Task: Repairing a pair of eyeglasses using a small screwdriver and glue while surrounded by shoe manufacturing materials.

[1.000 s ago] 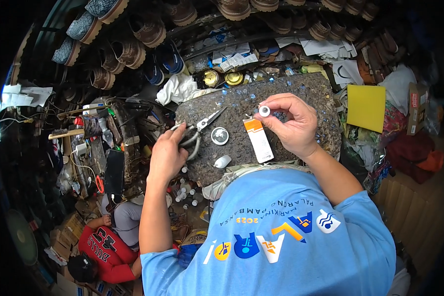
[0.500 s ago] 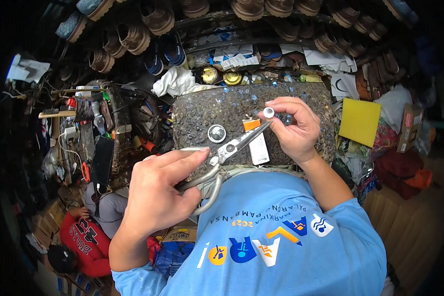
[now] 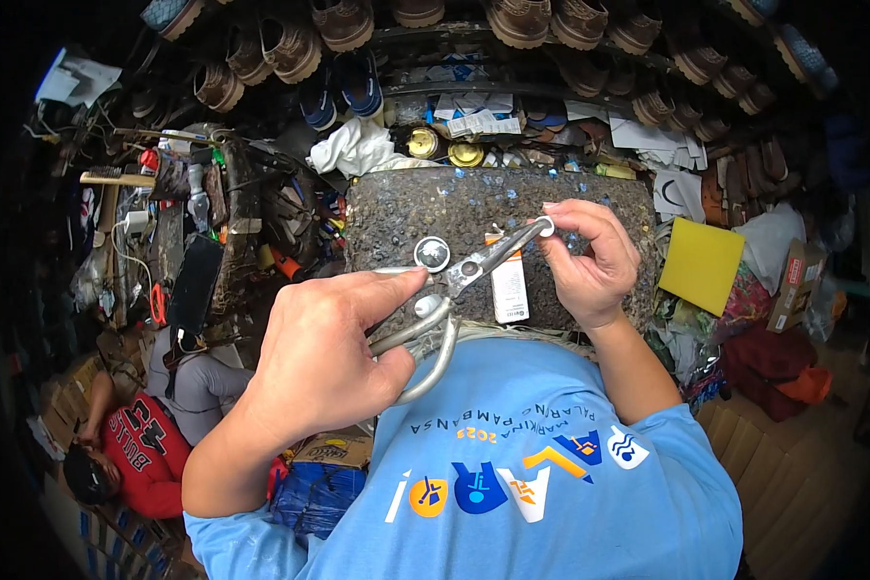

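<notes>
Before us on the slab (image 3: 387,217) we have the box (image 3: 512,295), the round container (image 3: 432,254) to its left, and over the box the scissors (image 3: 469,271), running from our left hand (image 3: 333,338) to the small piece (image 3: 547,226) in our right hand (image 3: 594,266), with the sheet (image 3: 701,266) right of the slab and shoes (image 3: 342,24) beyond.

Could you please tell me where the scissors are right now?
Mid-picture in the head view, the scissors are in the left hand, blades over the dark slab, their tips at the small white piece that the right hand holds.

Scissors (image 3: 469,271) and a box (image 3: 510,290) obstruct the right hand's (image 3: 590,266) left; beyond it, the desk (image 3: 425,203) offers room.
</notes>
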{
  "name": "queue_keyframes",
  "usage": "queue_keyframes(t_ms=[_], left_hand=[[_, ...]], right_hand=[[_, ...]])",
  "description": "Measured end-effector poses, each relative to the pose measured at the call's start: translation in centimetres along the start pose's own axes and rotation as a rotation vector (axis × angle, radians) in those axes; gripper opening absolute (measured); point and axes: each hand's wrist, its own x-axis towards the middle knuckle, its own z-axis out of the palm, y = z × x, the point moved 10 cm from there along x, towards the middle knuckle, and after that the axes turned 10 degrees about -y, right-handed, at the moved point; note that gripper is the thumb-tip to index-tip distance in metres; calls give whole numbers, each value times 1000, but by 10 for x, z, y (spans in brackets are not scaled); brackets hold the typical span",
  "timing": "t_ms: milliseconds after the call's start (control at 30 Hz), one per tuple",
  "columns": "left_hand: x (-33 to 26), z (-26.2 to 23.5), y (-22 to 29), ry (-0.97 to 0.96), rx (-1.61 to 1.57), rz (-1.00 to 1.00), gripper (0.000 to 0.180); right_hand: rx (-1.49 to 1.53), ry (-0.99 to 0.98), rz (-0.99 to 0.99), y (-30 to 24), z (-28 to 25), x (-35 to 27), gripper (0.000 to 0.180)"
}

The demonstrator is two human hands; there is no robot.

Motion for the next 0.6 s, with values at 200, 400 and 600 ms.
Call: queue_keyframes(t_ms=[200, 400, 600], left_hand=[[0, 1, 4, -22, 35, 1, 51], [0, 9, -2, -29, 5, -9, 50], [-4, 10, -1, 43, 32, 89, 51]], right_hand=[[2, 19, 3, -1, 1, -3, 25], [-7, 12, 6, 0, 0, -7, 24], [13, -11, 12, 0, -1, -4, 24]])
